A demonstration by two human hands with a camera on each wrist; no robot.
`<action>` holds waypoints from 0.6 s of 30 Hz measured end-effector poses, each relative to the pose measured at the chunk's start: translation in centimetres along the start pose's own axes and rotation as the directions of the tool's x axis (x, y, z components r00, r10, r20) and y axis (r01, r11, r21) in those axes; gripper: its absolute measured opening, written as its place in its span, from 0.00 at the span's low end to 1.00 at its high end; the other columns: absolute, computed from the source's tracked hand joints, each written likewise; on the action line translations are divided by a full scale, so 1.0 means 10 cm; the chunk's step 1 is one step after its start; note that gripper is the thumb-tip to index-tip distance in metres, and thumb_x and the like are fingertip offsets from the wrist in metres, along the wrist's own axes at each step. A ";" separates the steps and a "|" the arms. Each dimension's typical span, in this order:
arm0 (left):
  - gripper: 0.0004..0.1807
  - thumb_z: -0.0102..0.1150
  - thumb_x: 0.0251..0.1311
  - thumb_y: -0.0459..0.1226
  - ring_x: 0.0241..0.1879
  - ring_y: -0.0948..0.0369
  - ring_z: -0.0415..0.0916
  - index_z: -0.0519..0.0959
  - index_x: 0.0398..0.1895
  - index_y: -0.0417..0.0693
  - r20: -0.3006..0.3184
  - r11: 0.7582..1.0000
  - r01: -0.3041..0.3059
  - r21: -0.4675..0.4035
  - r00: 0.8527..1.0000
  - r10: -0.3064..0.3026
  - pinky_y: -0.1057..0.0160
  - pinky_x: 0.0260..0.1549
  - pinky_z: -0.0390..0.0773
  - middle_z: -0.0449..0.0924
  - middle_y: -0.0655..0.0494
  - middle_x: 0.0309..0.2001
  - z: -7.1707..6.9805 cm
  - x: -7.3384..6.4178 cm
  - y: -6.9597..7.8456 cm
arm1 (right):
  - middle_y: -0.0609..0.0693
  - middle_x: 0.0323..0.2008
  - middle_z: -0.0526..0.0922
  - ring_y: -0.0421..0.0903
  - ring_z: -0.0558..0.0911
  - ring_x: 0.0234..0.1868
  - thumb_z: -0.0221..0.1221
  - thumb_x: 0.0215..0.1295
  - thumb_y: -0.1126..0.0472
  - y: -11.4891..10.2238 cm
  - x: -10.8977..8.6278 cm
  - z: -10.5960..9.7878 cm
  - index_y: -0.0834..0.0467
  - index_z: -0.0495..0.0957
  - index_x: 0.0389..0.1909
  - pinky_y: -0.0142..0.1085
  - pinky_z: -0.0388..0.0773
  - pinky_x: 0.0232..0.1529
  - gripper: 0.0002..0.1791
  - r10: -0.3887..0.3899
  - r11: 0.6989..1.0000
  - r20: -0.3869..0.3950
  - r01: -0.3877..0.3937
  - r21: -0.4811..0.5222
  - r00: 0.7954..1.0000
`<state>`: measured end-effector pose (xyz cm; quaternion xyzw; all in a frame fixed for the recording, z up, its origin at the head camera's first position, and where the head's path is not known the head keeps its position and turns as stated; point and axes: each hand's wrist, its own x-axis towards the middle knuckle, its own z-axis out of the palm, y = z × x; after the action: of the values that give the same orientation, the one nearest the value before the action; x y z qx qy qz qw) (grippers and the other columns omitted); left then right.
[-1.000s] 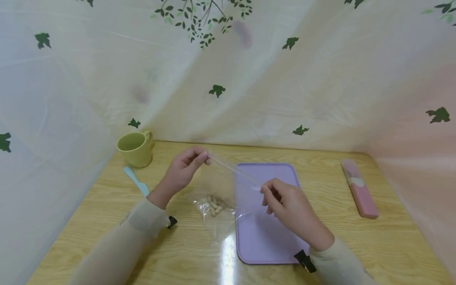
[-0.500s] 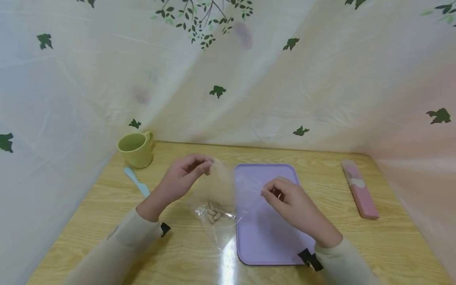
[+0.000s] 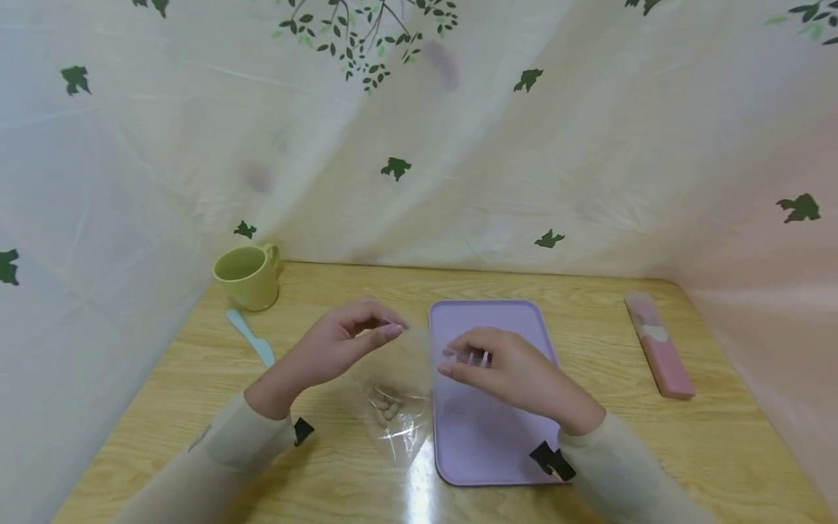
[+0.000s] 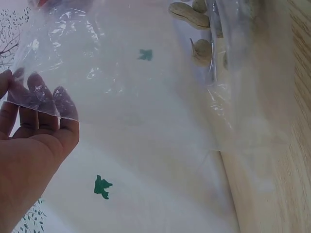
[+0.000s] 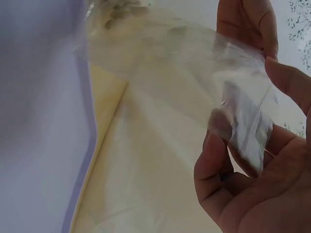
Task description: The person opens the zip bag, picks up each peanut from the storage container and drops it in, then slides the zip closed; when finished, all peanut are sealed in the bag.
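A clear plastic bag [image 3: 407, 435] hangs between both hands, its lower part over the wooden table just left of the purple tray. Several peanuts in their shells [image 4: 190, 17] lie in the bottom of the bag. My left hand [image 3: 337, 342] pinches the bag's upper edge on the left, the fingers showing through the film in the left wrist view. My right hand [image 3: 507, 367] holds the right part of that edge over the tray; in the right wrist view the bag's corner lies across its curled fingers [image 5: 212, 160].
The purple tray [image 3: 491, 451] lies flat under the right hand. At the back left stands a green mug [image 3: 249, 280], with a light blue knife [image 3: 252, 336] before it. A pink case [image 3: 661, 349] lies far right. A leaf-patterned curtain [image 3: 458, 196] encloses the table.
Both hands have come closer together, the left moving right and down and the right moving left. The bag's edge, earlier stretched taut, is now slack, and the peanuts hang lower in view.
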<state>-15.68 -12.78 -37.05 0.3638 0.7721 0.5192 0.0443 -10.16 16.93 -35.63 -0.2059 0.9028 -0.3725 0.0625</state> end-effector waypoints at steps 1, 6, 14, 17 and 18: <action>0.08 0.60 0.78 0.37 0.50 0.63 0.83 0.87 0.52 0.54 0.007 1.000 -0.014 -0.007 1.000 0.014 0.63 0.48 0.85 0.88 0.54 0.51 0.01 0.00 0.00 | 0.38 0.39 0.86 0.38 0.82 0.40 0.68 0.73 0.44 -0.02 0.01 0.00 0.47 0.89 0.52 0.32 0.82 0.41 0.15 -0.006 1.000 0.000 0.006 0.002 1.000; 0.09 0.60 0.78 0.35 0.51 0.64 0.83 0.87 0.52 0.54 0.018 0.998 -0.062 -0.019 0.998 0.062 0.63 0.50 0.85 0.87 0.53 0.51 0.05 0.00 0.01 | 0.35 0.37 0.87 0.38 0.82 0.38 0.67 0.74 0.48 -0.11 0.04 -0.01 0.39 0.89 0.46 0.32 0.81 0.42 0.05 -0.021 0.999 -0.002 0.021 0.041 1.000; 0.07 0.65 0.74 0.36 0.48 0.64 0.83 0.88 0.51 0.50 0.026 0.999 -0.021 -0.025 0.999 0.021 0.63 0.48 0.84 0.88 0.56 0.47 0.15 -0.01 0.06 | 0.37 0.33 0.87 0.38 0.82 0.35 0.67 0.75 0.51 -0.17 0.03 -0.02 0.39 0.89 0.42 0.32 0.80 0.40 0.03 -0.035 0.996 -0.020 0.036 0.083 0.999; 0.07 0.67 0.73 0.39 0.49 0.64 0.84 0.89 0.50 0.56 0.030 1.000 0.015 0.007 0.999 -0.016 0.60 0.51 0.84 0.89 0.61 0.47 0.19 0.00 0.08 | 0.35 0.32 0.86 0.37 0.81 0.34 0.67 0.75 0.52 -0.18 0.03 -0.01 0.39 0.89 0.41 0.31 0.80 0.38 0.03 -0.046 0.997 -0.034 0.048 0.068 0.998; 0.07 0.68 0.73 0.40 0.50 0.65 0.84 0.89 0.49 0.58 0.029 0.999 0.025 0.024 0.999 -0.026 0.58 0.52 0.84 0.89 0.63 0.47 0.20 0.00 0.08 | 0.35 0.32 0.85 0.37 0.81 0.34 0.68 0.74 0.52 -0.18 0.03 0.00 0.40 0.90 0.41 0.31 0.80 0.38 0.03 -0.051 0.997 -0.038 0.054 0.063 0.998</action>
<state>-14.36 -11.09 -37.27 0.3621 0.7821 0.5039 0.0579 -9.87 15.63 -34.35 -0.2206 0.8857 -0.4063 0.0426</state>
